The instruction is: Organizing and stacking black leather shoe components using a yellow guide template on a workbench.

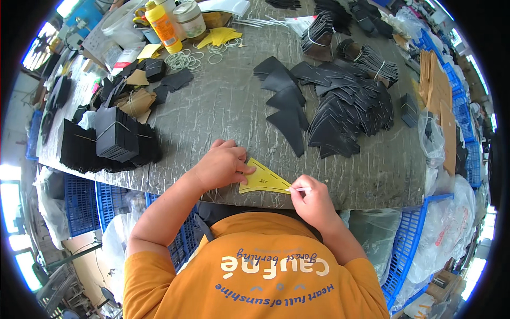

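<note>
Near the front edge of the table lies a yellow, roughly triangular template with slots along its sides and handwriting on it. My left hand is bent over its wide left end, thumb pressed on its face, holding it down. Closed at the template's pointed right end, my right hand pinches a thin white marking pen, its tip touching the template's edge. Whether a dark piece lies under the template I cannot tell. Beyond my hands are loose black curved pieces in an overlapping row.
A large heap of black cut pieces lies to the right. Banded black stacks stand at the left. Farther back are a yellow bottle, a lidded jar and rubber bands. Blue crates stand below the table's edge.
</note>
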Demonstrator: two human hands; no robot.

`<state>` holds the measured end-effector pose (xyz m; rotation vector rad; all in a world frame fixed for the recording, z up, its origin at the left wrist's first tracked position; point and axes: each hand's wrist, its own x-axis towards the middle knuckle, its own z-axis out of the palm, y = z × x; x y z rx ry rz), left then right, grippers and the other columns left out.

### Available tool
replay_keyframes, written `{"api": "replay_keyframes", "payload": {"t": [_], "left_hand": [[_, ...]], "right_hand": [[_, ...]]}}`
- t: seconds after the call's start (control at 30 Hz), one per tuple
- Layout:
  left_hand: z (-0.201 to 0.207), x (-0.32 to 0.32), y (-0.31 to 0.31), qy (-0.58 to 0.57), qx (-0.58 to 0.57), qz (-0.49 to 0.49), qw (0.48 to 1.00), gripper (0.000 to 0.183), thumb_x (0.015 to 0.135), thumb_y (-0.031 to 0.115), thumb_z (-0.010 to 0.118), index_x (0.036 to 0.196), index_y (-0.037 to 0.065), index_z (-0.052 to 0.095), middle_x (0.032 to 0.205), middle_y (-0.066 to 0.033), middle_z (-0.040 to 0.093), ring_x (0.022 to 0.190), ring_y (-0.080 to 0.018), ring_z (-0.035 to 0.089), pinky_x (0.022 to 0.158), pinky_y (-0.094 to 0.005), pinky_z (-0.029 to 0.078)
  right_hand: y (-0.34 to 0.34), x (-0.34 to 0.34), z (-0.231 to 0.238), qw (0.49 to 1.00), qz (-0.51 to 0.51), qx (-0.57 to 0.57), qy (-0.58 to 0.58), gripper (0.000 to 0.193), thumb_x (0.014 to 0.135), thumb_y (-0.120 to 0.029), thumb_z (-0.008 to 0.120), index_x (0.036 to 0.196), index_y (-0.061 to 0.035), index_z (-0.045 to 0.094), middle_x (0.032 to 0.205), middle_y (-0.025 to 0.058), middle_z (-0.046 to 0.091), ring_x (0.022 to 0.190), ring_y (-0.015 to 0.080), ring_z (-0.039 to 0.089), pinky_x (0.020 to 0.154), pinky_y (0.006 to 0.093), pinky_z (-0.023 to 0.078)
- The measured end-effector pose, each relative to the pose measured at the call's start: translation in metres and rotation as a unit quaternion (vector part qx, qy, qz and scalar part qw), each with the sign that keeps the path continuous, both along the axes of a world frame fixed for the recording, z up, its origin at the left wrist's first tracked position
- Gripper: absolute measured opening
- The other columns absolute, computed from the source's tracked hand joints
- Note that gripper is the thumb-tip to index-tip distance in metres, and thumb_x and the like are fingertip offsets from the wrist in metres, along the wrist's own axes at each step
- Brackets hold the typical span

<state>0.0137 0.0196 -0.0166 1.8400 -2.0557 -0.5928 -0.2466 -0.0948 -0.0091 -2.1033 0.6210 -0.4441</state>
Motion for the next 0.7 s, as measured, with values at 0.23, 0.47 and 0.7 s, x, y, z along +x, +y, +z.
{"api": "replay_keyframes", "payload": {"t": [0.23,0.47,0.7], "left_hand": [[-0.001,0.001,-0.001,-0.011,-0.015,-0.005,1.000,0.035,0.066,0.026,0.084,0.100,0.025,0.079,0.089,0.0033,0.056,0.095,-0.0218,0.052,0.092,-0.0409,0.037],[-0.007,-0.001,0.000,-0.007,-0.016,0.003,1.000,0.035,0.064,0.026,0.084,0.098,0.026,0.079,0.089,0.0035,0.056,0.095,-0.0219,0.052,0.094,-0.0405,0.037],[-0.003,0.000,-0.001,-0.010,-0.013,0.004,1.000,0.032,0.065,0.026,0.084,0.096,0.025,0.079,0.089,0.0037,0.056,0.096,-0.0211,0.053,0.094,-0.0401,0.037]], "right_hand": [[-0.007,0.039,0.003,0.995,0.004,0.019,-0.097,0.008,0.085,0.001,0.067,0.086,-0.0010,0.059,0.079,0.0157,0.064,0.070,0.0359,0.064,0.061,0.0401,0.049],[-0.011,0.075,-0.024,0.991,0.068,0.034,-0.111,0.007,0.087,-0.001,0.066,0.086,-0.0020,0.059,0.080,0.0159,0.063,0.074,0.0358,0.063,0.065,0.0401,0.049],[-0.016,0.031,-0.014,0.996,0.048,0.008,-0.075,0.010,0.086,-0.001,0.067,0.083,-0.0017,0.058,0.076,0.0156,0.062,0.070,0.0349,0.062,0.063,0.0404,0.049]]}}
